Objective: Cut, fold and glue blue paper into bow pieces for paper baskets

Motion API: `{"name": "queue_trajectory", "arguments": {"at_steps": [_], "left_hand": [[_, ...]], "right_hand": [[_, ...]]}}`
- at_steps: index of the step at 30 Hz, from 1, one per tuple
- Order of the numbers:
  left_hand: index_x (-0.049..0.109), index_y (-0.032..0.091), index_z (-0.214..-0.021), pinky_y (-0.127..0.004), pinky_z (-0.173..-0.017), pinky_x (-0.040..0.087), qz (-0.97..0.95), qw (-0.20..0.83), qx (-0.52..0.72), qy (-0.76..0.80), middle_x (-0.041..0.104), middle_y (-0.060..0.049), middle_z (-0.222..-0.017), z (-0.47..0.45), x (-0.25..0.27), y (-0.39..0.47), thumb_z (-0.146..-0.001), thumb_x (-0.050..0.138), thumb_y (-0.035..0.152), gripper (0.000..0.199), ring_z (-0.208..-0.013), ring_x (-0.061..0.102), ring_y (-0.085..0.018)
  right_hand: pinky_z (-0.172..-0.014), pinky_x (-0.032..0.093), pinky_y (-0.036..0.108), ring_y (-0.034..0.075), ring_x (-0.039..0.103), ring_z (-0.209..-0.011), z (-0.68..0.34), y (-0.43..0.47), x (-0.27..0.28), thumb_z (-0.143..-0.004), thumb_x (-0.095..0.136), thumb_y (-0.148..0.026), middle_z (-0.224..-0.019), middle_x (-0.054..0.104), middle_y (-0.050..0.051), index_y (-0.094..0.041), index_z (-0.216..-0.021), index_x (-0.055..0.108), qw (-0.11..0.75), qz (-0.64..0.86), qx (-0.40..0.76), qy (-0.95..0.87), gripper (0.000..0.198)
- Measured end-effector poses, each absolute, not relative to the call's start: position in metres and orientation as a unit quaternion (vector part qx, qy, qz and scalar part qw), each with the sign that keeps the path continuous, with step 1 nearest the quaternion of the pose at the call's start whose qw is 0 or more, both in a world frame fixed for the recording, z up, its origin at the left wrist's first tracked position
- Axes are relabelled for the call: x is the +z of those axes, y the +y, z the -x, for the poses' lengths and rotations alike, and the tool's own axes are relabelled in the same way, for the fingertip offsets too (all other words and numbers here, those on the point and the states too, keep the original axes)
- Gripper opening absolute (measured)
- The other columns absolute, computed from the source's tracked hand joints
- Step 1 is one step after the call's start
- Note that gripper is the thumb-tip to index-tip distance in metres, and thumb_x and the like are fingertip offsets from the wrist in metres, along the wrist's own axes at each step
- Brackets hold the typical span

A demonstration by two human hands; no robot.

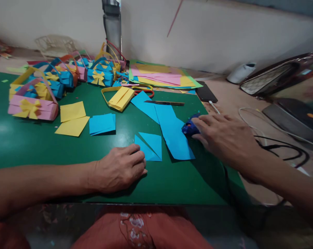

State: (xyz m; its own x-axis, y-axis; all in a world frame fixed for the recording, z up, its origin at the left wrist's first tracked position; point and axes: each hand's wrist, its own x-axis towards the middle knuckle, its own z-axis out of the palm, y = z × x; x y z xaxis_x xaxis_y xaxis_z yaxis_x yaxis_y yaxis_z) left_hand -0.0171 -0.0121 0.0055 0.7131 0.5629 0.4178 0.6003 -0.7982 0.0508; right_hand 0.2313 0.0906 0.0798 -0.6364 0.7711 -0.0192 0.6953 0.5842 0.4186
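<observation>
My left hand (122,167) rests on the green table with its fingers curled closed; what they hold, if anything, is hidden. Its knuckles cover the lower left corner of a blue paper square (153,145) that is cut along a diagonal. Over at the right, my right hand (221,135) has its fingers closed around a blue glue gun (190,128), partly covered by the palm. A long blue paper strip (173,135) lies just left of the glue gun, overlapping another blue piece (144,105).
Small blue sheets (102,123) and yellow sheets (72,119) lie at left. Several paper baskets (33,107) stand behind them. A yellow basket (121,98), scissors (146,90), a thin blade-like tool (169,103), coloured paper (166,76) and a phone (206,92) lie farther back. Cables (288,148) run at right.
</observation>
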Motion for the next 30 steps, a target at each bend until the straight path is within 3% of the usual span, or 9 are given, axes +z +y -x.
{"name": "queue_trajectory", "arguments": {"at_steps": [3, 6, 10, 17, 25, 27, 30], "left_hand": [[0.061, 0.013, -0.077, -0.031, -0.064, 0.051, 0.924, 0.045, -0.213, -0.315, 0.06, -0.006, -0.076, 0.017, 0.005, -0.012, -0.091, 0.047, 0.025, 0.023, -0.081, 0.055, -0.021], [0.061, 0.013, -0.077, -0.03, -0.064, 0.051, 0.925, 0.047, -0.209, -0.315, 0.06, -0.007, -0.077, 0.017, 0.006, -0.012, -0.091, 0.047, 0.025, 0.023, -0.082, 0.055, -0.021], [0.061, 0.013, -0.079, -0.031, -0.062, 0.051, 0.926, 0.044, -0.202, -0.315, 0.06, -0.006, -0.077, 0.017, 0.006, -0.012, -0.092, 0.046, 0.025, 0.024, -0.08, 0.055, -0.02], [0.061, 0.013, -0.08, -0.031, -0.064, 0.052, 0.924, 0.034, -0.203, -0.321, 0.059, -0.006, -0.076, 0.017, 0.006, -0.012, -0.093, 0.045, 0.027, 0.025, -0.08, 0.055, -0.02], [0.061, 0.012, -0.078, -0.032, -0.064, 0.053, 0.925, 0.035, -0.209, -0.317, 0.06, -0.006, -0.075, 0.017, 0.008, -0.012, -0.092, 0.045, 0.025, 0.025, -0.079, 0.056, -0.02], [0.061, 0.012, -0.078, -0.032, -0.063, 0.053, 0.925, 0.038, -0.209, -0.316, 0.06, -0.006, -0.074, 0.017, 0.009, -0.012, -0.092, 0.045, 0.024, 0.024, -0.079, 0.056, -0.02], [0.061, 0.012, -0.078, -0.032, -0.063, 0.054, 0.925, 0.039, -0.212, -0.313, 0.06, -0.006, -0.074, 0.017, 0.009, -0.011, -0.092, 0.045, 0.024, 0.025, -0.079, 0.056, -0.021]], "right_hand": [[-0.08, 0.046, 0.04, 0.029, 0.06, -0.096, -0.209, 0.084, 0.084, -0.087, 0.05, -0.027, -0.108, 0.065, 0.014, -0.014, -0.105, 0.062, 0.074, -0.389, 0.124, 0.91, 0.025], [-0.077, 0.046, 0.034, 0.025, 0.061, -0.095, -0.188, 0.086, 0.077, -0.084, 0.057, -0.028, -0.108, 0.064, 0.012, -0.014, -0.111, 0.06, 0.069, -0.348, -0.04, 0.934, 0.03], [-0.074, 0.043, 0.032, 0.026, 0.059, -0.097, -0.168, 0.095, 0.062, -0.076, 0.067, -0.024, -0.103, 0.065, 0.011, -0.014, -0.11, 0.059, 0.096, -0.315, -0.075, 0.941, 0.036], [-0.059, 0.033, 0.026, 0.018, 0.055, -0.072, -0.167, 0.101, 0.06, -0.072, 0.068, -0.023, -0.076, 0.063, 0.003, -0.017, -0.078, 0.06, 0.115, -0.331, -0.127, 0.928, 0.012], [-0.063, 0.038, 0.026, 0.014, 0.054, -0.069, -0.176, 0.102, 0.061, -0.066, 0.063, -0.015, -0.074, 0.061, 0.001, -0.017, -0.075, 0.059, -0.042, -0.351, -0.269, 0.896, 0.01], [-0.064, 0.039, 0.027, 0.014, 0.054, -0.069, -0.18, 0.102, 0.062, -0.065, 0.058, -0.012, -0.073, 0.06, 0.001, -0.018, -0.067, 0.058, -0.091, -0.32, -0.277, 0.902, 0.006], [-0.064, 0.039, 0.027, 0.013, 0.053, -0.068, -0.186, 0.099, 0.066, -0.062, 0.051, -0.006, -0.073, 0.057, 0.001, -0.019, -0.062, 0.059, -0.183, -0.273, -0.251, 0.91, 0.015]]}}
